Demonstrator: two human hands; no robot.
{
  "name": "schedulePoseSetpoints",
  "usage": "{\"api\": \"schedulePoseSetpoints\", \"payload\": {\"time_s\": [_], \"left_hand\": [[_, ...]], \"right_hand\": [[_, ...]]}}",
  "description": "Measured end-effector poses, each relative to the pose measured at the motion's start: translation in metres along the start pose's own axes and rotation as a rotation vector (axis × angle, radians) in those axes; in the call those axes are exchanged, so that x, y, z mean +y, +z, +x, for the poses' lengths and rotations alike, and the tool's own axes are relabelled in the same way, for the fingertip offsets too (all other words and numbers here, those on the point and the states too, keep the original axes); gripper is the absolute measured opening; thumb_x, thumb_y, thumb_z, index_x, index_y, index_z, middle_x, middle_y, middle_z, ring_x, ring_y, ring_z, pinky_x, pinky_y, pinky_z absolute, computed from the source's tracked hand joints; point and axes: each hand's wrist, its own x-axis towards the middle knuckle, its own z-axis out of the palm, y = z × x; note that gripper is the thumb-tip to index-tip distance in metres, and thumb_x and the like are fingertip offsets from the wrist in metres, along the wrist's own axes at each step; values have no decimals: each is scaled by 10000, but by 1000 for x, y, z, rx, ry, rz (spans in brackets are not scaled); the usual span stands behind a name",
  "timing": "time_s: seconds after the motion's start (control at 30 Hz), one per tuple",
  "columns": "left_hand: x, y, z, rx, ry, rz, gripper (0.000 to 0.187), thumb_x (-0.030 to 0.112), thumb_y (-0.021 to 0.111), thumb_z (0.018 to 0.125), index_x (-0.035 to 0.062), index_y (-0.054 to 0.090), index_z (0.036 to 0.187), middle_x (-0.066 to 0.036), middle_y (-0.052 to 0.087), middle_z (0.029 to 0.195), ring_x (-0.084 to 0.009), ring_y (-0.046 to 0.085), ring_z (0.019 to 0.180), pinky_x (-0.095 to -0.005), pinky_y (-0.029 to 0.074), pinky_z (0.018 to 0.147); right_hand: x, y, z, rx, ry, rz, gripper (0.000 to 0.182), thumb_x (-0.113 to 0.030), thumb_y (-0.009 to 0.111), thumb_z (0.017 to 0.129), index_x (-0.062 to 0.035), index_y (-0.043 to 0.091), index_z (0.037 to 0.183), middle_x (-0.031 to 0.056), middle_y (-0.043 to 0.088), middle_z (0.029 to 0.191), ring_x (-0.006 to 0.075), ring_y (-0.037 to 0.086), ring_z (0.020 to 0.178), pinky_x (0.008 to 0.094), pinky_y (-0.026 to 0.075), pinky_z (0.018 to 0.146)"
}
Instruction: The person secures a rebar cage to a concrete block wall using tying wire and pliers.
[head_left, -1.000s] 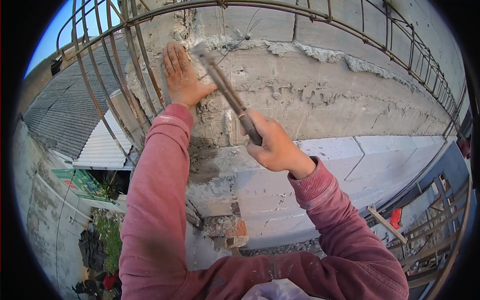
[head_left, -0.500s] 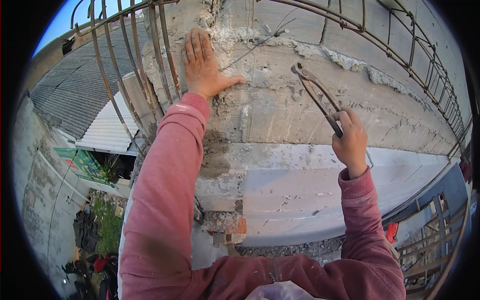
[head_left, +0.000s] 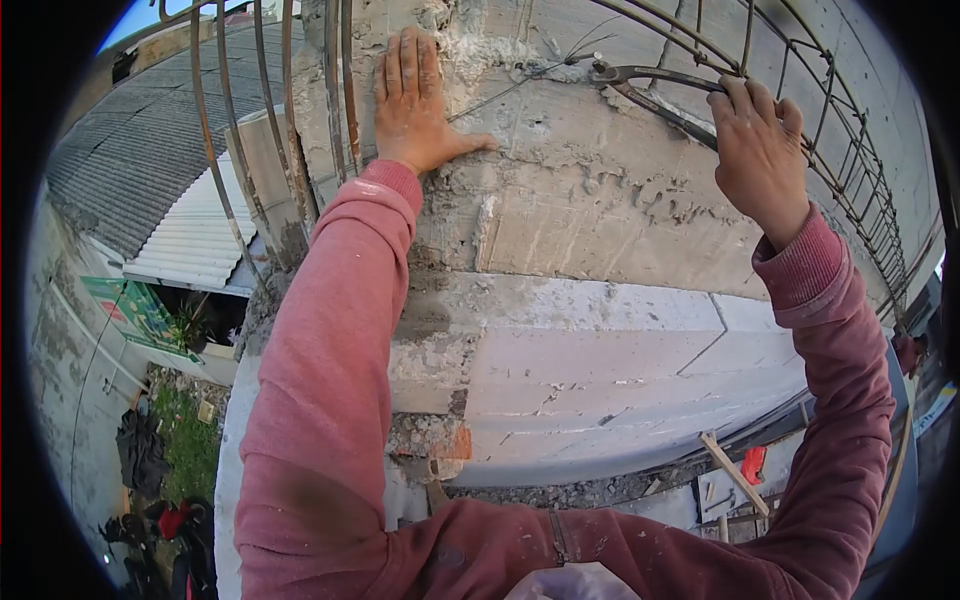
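Observation:
My left hand (head_left: 420, 110) lies flat on the rough concrete (head_left: 560, 205), fingers pointing up and thumb stretched to the right. Iron pincers (head_left: 612, 76) are in my right hand (head_left: 762, 160), which grips the handle ends. Their handles are spread apart, and the head points left. The pincer head is beside a bundle of thin tie wire (head_left: 548, 70) sticking out of the concrete. Whether the jaws touch the wire, I cannot make out.
Upright rebar rods (head_left: 283, 130) stand just left of my left hand. A rebar cage (head_left: 850, 130) curves along the right, close behind my right hand. Below is a white-grey wall face (head_left: 600, 370). Far down left are a corrugated roof (head_left: 140, 150) and a yard with grass (head_left: 195, 450).
My right hand has moved up and right, turning the pincers from upright to nearly level and bringing their head near the wire. The handles are wider apart. My left hand keeps its place on the concrete.

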Motion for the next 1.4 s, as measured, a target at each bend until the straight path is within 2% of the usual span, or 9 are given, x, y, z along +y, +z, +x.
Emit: {"api": "schedulePoseSetpoints", "payload": {"time_s": [0.27,0.37,0.47,0.67,0.77,0.87,1.1,1.27,1.4], "left_hand": [[4,-3,-1,53,17,26,1473,829,655,442,8,-24,1459,-183,26,1523,-317,-16,1420,-436,34,1157],[8,-17,-3,25,-47,37,1217,587,771,560,-69,205,1415,-241,238,1467,-359,212,1368,-445,170,1122],[5,-16,-1,-113,-69,-65,1467,646,779,435,-66,-25,1433,-231,2,1516,-390,-25,1404,-474,9,1141],[5,-17,-1,-127,-77,-64,1417,663,759,467,-69,29,1436,-232,56,1513,-380,11,1408,-479,30,1140],[2,-3,-2,186,94,-89,1265,762,633,603,76,33,1479,-152,58,1528,-299,23,1421,-438,68,1158],[2,-13,-1,-113,-51,-54,1412,664,757,469,-68,35,1436,-228,66,1514,-376,14,1409,-479,31,1141],[2,-16,3,-118,-78,-110,1380,650,759,482,-49,56,1443,-216,82,1515,-358,43,1411,-467,36,1144],[-2,-10,-2,-44,-47,-119,1350,618,765,489,-49,80,1441,-218,107,1512,-349,68,1411,-456,57,1146],[-1,-7,-5,92,-15,-129,1135,508,737,587,-44,205,1423,-220,194,1493,-323,132,1406,-437,93,1152]], "right_hand": [[-16,-21,12,20,-10,-33,520,10,530,694,-7,495,1212,98,431,1328,217,358,1269,418,189,1037],[-17,-26,16,-78,12,-21,544,-5,532,691,8,481,1232,118,411,1343,234,342,1286,450,162,1057],[-23,-25,13,-13,-12,-117,553,-31,531,706,9,476,1255,117,393,1367,235,327,1299,461,142,1076],[-36,-61,26,254,-199,-512,456,-96,574,749,7,534,1192,125,459,1287,215,406,1220,363,253,1054],[-29,-70,41,-89,-201,-340,420,-41,617,693,17,556,1104,110,518,1112,213,504,1036,323,391,921],[-9,-70,57,86,-386,-400,409,35,627,625,25,562,1028,105,520,987,224,525,899,325,446,781],[-10,-82,66,-468,-181,-138,641,3,634,579,67,473,1196,221,454,1278,351,488,1149,361,400,948],[23,-73,44,288,-569,-127,479,172,509,597,23,492,1052,139,490,1051,309,494,942,395,418,801],[-14,-203,2,-254,-515,-431,319,-263,640,824,-46,644,1058,153,652,994,232,589,717,369,425,528]]}}
